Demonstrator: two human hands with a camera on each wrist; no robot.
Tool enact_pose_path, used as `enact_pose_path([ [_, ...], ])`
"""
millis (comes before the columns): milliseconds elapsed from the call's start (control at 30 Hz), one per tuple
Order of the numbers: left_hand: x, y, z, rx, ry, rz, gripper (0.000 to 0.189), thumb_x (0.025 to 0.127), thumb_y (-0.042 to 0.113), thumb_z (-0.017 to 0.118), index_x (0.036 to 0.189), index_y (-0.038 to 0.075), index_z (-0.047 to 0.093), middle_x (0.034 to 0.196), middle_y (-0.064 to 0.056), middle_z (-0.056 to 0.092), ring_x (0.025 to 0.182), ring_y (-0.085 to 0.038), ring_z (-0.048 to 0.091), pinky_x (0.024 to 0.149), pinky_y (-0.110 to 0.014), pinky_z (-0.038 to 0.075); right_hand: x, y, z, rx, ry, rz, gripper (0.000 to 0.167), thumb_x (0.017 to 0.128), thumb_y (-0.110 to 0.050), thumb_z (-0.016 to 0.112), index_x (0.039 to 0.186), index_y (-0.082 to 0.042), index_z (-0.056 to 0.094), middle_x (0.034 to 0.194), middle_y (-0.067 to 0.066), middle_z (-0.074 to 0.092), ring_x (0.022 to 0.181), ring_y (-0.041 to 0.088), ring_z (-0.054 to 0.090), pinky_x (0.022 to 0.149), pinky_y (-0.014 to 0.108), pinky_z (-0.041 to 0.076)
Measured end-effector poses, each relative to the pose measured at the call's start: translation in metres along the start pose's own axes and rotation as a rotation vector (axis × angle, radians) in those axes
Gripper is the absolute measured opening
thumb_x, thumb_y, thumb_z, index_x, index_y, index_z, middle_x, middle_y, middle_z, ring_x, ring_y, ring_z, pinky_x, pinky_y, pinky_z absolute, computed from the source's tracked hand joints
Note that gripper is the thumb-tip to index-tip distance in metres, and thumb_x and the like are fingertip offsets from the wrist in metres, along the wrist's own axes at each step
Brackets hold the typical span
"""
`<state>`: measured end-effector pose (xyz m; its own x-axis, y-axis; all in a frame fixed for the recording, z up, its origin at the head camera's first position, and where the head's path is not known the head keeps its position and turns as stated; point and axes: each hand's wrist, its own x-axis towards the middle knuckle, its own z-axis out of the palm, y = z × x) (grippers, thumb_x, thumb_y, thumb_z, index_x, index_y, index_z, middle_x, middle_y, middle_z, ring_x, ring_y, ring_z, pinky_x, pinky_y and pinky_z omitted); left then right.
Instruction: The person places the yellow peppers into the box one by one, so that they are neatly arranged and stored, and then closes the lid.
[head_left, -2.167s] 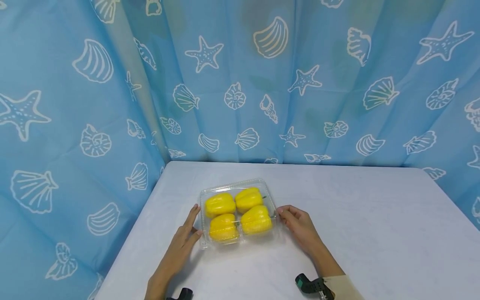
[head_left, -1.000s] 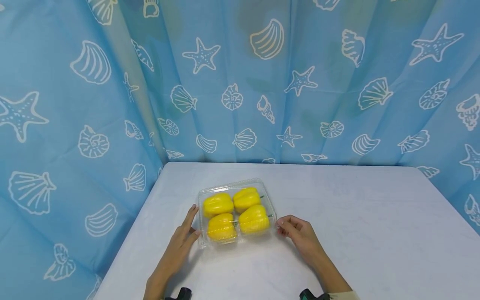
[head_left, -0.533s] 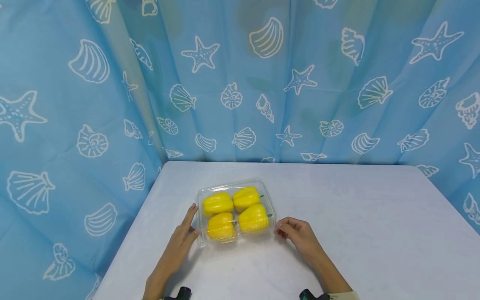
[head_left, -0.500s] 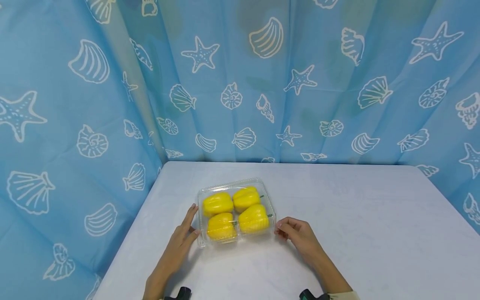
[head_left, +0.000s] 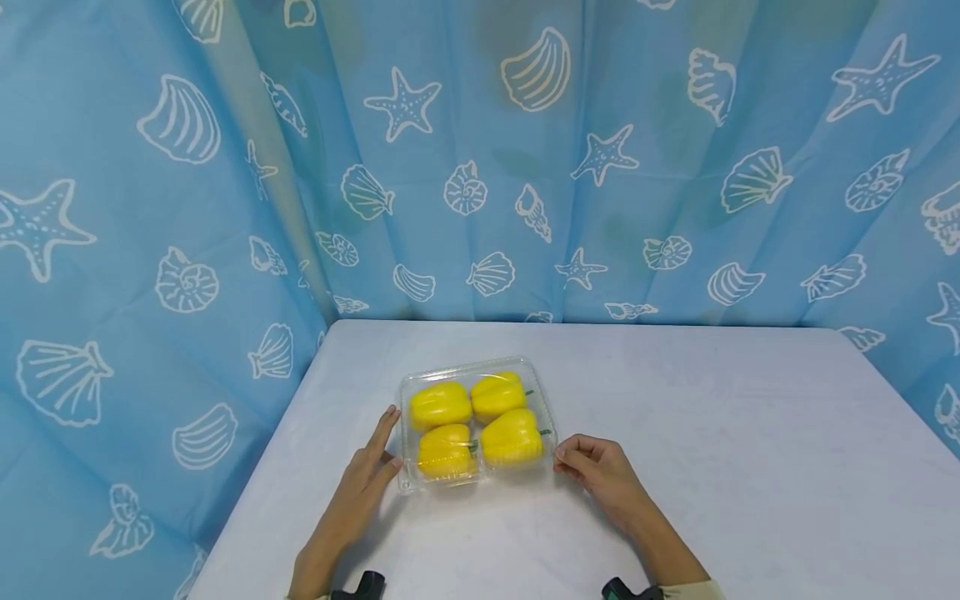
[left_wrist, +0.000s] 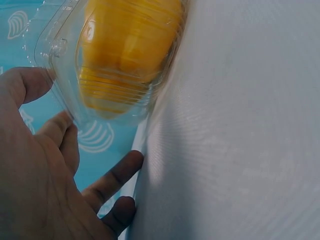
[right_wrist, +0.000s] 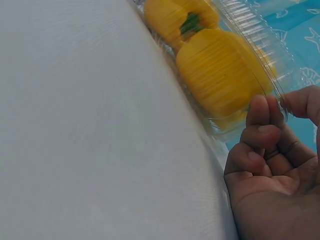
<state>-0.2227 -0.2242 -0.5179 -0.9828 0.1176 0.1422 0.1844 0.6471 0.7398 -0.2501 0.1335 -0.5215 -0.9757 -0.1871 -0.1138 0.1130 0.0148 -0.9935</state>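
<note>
A clear plastic clamshell container (head_left: 480, 477) lies on the white table, turned slightly. Inside it are several yellow bell peppers (head_left: 512, 437) with green stems. At its left edge is my left hand (head_left: 358, 492); thumb and fingertips touch the rim with the fingers spread, and in the left wrist view two fingers reach down by the table. My right hand (head_left: 603, 475) is at the near right corner. In the right wrist view its thumb and index finger pinch the rim of the container (right_wrist: 235, 131), while the other fingers are curled beneath.
White cloth covers the table (head_left: 712, 433), which extends far to the right of the container. A blue curtain (head_left: 480, 125) with white shells and starfish hangs behind and at the left. Dark wrist cameras (head_left: 367, 585) show at the bottom edge.
Over the last two seconds my right hand has slid down the container's right edge toward its near corner. My left hand and the container stay about where they were; the head view shifts slightly.
</note>
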Motion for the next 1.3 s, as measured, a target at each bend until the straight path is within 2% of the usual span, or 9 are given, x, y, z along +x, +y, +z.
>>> enact_pose_path([
  [267, 0.001, 0.002, 0.000, 0.011, -0.020, -0.030, 0.059, 0.108, 0.039, 0.040, 0.161, 0.034, 0.016, 0.166, 0.009, 0.016, 0.113, -0.022, 0.049, 0.097, -0.058, 0.039, 0.000, 0.000, 0.002, -0.024, 0.030, -0.001, 0.014, 0.094, -0.011, 0.064, 0.090, 0.002, 0.066, 0.083, 0.010, 0.067, 0.076, 0.018, 0.057, 0.066, 0.024, 0.047],
  [400, 0.001, 0.002, -0.002, 0.001, -0.027, -0.013, 0.059, 0.108, 0.037, 0.039, 0.162, 0.032, 0.016, 0.166, 0.006, 0.014, 0.134, -0.031, 0.041, 0.104, -0.063, 0.031, 0.002, 0.000, 0.004, -0.011, 0.047, -0.025, 0.016, 0.094, -0.011, 0.063, 0.105, 0.002, 0.062, 0.090, 0.016, 0.062, 0.075, 0.019, 0.053, 0.064, 0.025, 0.044],
  [533, 0.001, 0.000, -0.003, -0.002, -0.028, 0.008, 0.059, 0.108, 0.036, 0.039, 0.162, 0.029, 0.015, 0.167, 0.002, 0.013, 0.146, -0.034, 0.028, 0.108, -0.066, 0.024, 0.005, 0.002, 0.003, -0.025, 0.010, -0.092, 0.034, 0.095, -0.009, 0.060, 0.128, -0.003, 0.053, 0.115, 0.018, 0.058, 0.082, 0.021, 0.056, 0.069, 0.027, 0.048],
  [600, 0.001, -0.001, -0.003, -0.004, -0.024, 0.008, 0.059, 0.108, 0.035, 0.039, 0.162, 0.029, 0.016, 0.167, 0.002, 0.013, 0.144, -0.034, 0.030, 0.108, -0.066, 0.025, 0.007, 0.002, 0.000, -0.071, -0.035, -0.159, 0.044, 0.097, -0.009, 0.058, 0.140, -0.006, 0.046, 0.133, 0.017, 0.052, 0.085, 0.027, 0.058, 0.073, 0.029, 0.051],
  [733, 0.001, -0.002, -0.001, -0.008, -0.021, 0.002, 0.059, 0.108, 0.036, 0.039, 0.162, 0.030, 0.016, 0.167, 0.004, 0.013, 0.132, -0.030, 0.042, 0.105, -0.062, 0.031, 0.011, 0.002, -0.010, -0.193, -0.106, -0.277, 0.063, 0.099, -0.010, 0.059, 0.155, -0.019, 0.032, 0.131, 0.018, 0.057, 0.090, 0.033, 0.062, 0.077, 0.034, 0.053],
  [833, 0.001, -0.002, 0.000, -0.013, -0.029, -0.004, 0.058, 0.108, 0.037, 0.039, 0.161, 0.031, 0.017, 0.166, 0.007, 0.013, 0.135, -0.030, 0.041, 0.106, -0.062, 0.030, 0.013, 0.002, -0.019, -0.340, -0.116, -0.347, 0.069, 0.099, -0.016, 0.064, 0.158, -0.027, 0.030, 0.139, 0.013, 0.055, 0.097, 0.026, 0.064, 0.082, 0.033, 0.053],
  [900, 0.001, -0.002, 0.000, -0.016, -0.034, -0.008, 0.058, 0.108, 0.037, 0.039, 0.162, 0.031, 0.017, 0.166, 0.007, 0.012, 0.141, -0.031, 0.035, 0.108, -0.063, 0.027, 0.014, 0.000, -0.023, -0.444, -0.119, -0.405, 0.070, 0.098, -0.021, 0.066, 0.158, -0.028, 0.030, 0.155, 0.005, 0.039, 0.101, 0.021, 0.064, 0.083, 0.033, 0.053],
  [1033, 0.001, -0.002, 0.000, -0.018, -0.028, -0.010, 0.058, 0.108, 0.036, 0.039, 0.162, 0.030, 0.017, 0.166, 0.007, 0.012, 0.147, -0.032, 0.026, 0.109, -0.064, 0.023, 0.018, -0.002, -0.028, -0.529, -0.151, -0.514, 0.071, 0.097, -0.018, 0.068, 0.157, -0.022, 0.033, 0.163, 0.001, 0.026, 0.101, 0.017, 0.063, 0.081, 0.034, 0.053],
  [1300, 0.001, -0.004, 0.000, -0.031, -0.027, -0.016, 0.057, 0.108, 0.036, 0.039, 0.161, 0.033, 0.018, 0.166, 0.009, 0.013, 0.146, -0.032, 0.029, 0.109, -0.065, 0.023, 0.023, -0.007, -0.031, -0.606, -0.211, -0.531, 0.061, 0.097, -0.022, 0.068, 0.153, -0.021, 0.043, 0.160, -0.001, 0.033, 0.097, 0.014, 0.060, 0.080, 0.036, 0.053],
])
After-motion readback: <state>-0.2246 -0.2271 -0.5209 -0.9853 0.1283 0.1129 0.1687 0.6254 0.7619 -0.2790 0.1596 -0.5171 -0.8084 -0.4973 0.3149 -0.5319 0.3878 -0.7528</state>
